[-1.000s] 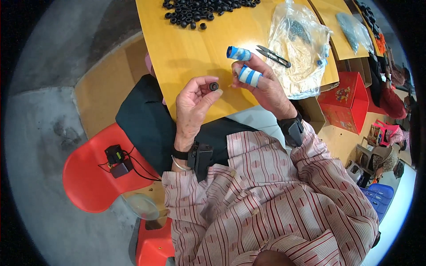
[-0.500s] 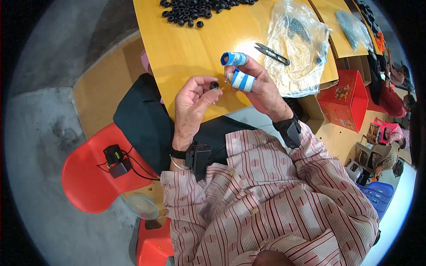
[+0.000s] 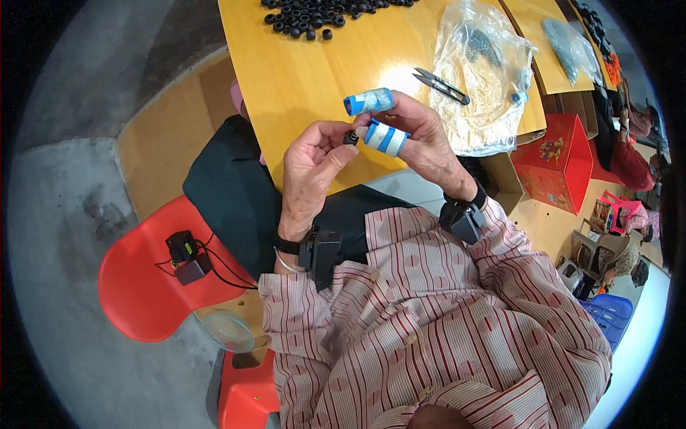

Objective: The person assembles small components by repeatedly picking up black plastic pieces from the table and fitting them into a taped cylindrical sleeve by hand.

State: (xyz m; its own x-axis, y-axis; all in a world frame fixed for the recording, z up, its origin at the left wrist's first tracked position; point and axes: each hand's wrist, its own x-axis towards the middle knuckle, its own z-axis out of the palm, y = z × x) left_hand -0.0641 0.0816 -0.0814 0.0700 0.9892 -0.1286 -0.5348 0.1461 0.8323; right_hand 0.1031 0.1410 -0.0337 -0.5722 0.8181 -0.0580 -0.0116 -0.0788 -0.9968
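Over the table's near edge, my left hand (image 3: 307,168) pinches a small round black part (image 3: 350,138) between thumb and fingertips. A pale glint shows in the part's opening. My right hand (image 3: 431,146) meets it there, thumb and index finger both wrapped in blue and white tape. Its fingertips are pressed together against the black part; what they hold, if anything, is too small to name. Several loose black parts like it lie in a pile (image 3: 314,13) at the table's far side.
Black thread snips (image 3: 441,86) lie beside a clear plastic bag (image 3: 480,86) of small dark pieces on the wooden table (image 3: 286,79). A red box (image 3: 554,161) stands to the right. At left is a red chair (image 3: 143,279) with a black device and cables.
My right hand has moved left, bringing its taped fingertips to the black part. A small shiny piece seen at those fingertips before is now hidden or inside the part. My left hand has barely moved.
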